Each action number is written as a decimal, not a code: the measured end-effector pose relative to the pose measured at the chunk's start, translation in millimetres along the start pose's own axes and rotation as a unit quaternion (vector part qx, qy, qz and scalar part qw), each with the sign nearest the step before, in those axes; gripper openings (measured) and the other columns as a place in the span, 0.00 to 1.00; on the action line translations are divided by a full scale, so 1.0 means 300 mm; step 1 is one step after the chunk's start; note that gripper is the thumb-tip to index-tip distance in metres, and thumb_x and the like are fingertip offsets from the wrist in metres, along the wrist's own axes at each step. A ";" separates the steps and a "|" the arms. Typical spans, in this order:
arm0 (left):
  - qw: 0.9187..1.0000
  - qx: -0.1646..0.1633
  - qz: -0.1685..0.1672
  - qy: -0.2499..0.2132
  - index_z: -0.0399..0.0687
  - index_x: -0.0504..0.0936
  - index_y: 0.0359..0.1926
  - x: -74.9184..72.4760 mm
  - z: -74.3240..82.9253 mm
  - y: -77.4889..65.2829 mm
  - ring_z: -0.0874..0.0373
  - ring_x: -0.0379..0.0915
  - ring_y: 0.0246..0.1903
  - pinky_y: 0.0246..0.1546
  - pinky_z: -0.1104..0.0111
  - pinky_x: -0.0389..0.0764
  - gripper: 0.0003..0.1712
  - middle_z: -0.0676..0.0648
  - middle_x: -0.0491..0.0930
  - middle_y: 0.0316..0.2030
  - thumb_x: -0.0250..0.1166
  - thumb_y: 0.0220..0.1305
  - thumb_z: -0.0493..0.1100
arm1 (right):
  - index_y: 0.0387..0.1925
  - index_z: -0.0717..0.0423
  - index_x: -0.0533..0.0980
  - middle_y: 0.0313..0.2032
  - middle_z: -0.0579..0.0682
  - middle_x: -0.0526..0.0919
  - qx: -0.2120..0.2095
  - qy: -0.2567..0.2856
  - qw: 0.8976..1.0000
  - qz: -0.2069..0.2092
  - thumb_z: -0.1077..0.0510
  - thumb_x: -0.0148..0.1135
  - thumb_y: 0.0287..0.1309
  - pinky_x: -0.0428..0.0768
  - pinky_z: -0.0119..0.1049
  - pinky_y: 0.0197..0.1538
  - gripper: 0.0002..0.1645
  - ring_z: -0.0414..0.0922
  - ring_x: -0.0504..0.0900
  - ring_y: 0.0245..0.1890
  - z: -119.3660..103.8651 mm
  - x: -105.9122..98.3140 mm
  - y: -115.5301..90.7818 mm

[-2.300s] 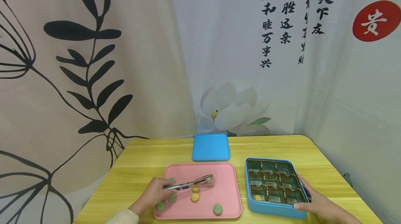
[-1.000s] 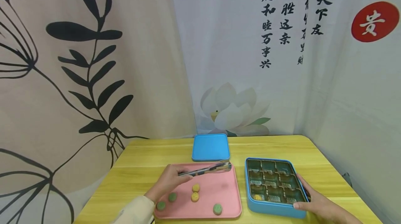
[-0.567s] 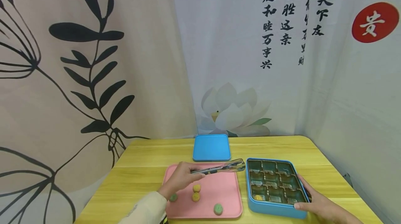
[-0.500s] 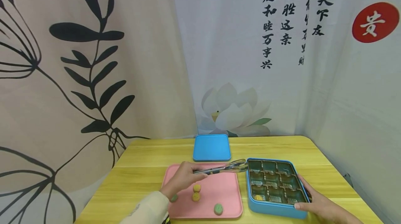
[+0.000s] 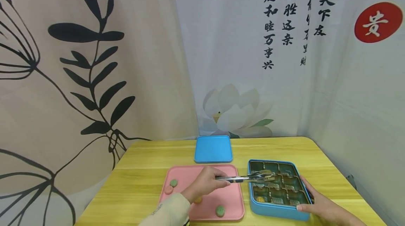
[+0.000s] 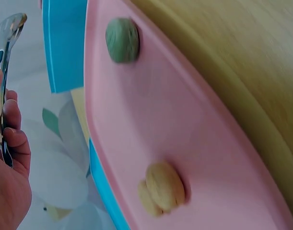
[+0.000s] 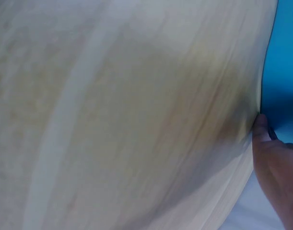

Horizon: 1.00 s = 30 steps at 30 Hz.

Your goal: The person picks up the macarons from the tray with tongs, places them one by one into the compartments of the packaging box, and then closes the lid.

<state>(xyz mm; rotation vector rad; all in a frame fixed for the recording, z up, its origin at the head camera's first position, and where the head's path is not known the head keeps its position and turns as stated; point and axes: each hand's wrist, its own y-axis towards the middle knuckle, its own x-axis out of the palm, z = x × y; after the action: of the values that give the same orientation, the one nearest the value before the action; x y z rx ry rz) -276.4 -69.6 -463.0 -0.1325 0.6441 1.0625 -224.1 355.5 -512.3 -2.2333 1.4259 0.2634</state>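
My left hand (image 5: 205, 181) grips metal tongs (image 5: 234, 179), whose tips reach over the middle-left compartments of the blue box (image 5: 278, 211). I cannot tell whether the tips hold anything. In the left wrist view, fingers curl round the tongs (image 6: 5, 86) at the left edge. My right hand (image 5: 319, 206) holds the box at its right side, thumb at the front corner. The box has a dark divided insert, with a yellow macaron (image 5: 260, 199) in its front-left compartment. On the pink tray (image 5: 229, 198) lie green macarons (image 5: 219, 211), a pink macaron (image 5: 168, 189) and yellow macarons (image 6: 164, 186), partly hidden by my left arm in the head view.
A blue lid (image 5: 213, 149) lies flat behind the tray on the wood-grain table (image 5: 133, 169). The box stands just right of the tray. A printed curtain (image 5: 152, 60) hangs behind the table's far edge.
My left hand has carried the tongs from above the tray rightward until their tips overlap the box. The right hand and the box have stayed in place.
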 end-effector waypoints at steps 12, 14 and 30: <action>1.000 0.012 -0.005 0.002 0.47 0.90 0.30 0.070 0.011 0.020 0.71 0.70 0.21 0.22 0.75 0.74 0.03 0.62 0.84 0.23 0.77 0.53 0.39 | 0.74 0.61 0.20 0.70 0.78 0.25 -0.010 0.010 1.000 0.010 0.49 0.61 0.68 0.53 0.75 0.60 0.64 0.80 0.35 0.67 -0.003 0.004 -0.001; 1.000 0.009 -0.008 0.002 0.47 0.90 0.30 0.076 0.011 0.020 0.70 0.70 0.21 0.22 0.75 0.74 0.03 0.62 0.83 0.23 0.77 0.53 0.39 | 0.73 0.61 0.20 0.70 0.78 0.24 -0.011 0.012 1.000 0.008 0.49 0.61 0.68 0.53 0.75 0.60 0.64 0.80 0.34 0.67 -0.003 0.005 -0.002; 1.000 -0.025 -0.012 0.007 0.50 0.90 0.30 0.075 0.000 0.013 0.69 0.72 0.21 0.24 0.73 0.75 0.04 0.62 0.83 0.23 0.77 0.52 0.41 | 0.73 0.61 0.20 0.69 0.80 0.26 -0.015 0.005 1.000 0.012 0.49 0.61 0.68 0.57 0.73 0.60 0.64 0.80 0.40 0.67 -0.003 0.005 0.002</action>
<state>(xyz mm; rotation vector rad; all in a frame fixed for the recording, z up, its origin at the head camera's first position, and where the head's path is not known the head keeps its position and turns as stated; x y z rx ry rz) -272.4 -50.3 -474.6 -0.1910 0.6281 1.0555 -224.1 353.7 -512.2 -2.2455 1.4635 0.2839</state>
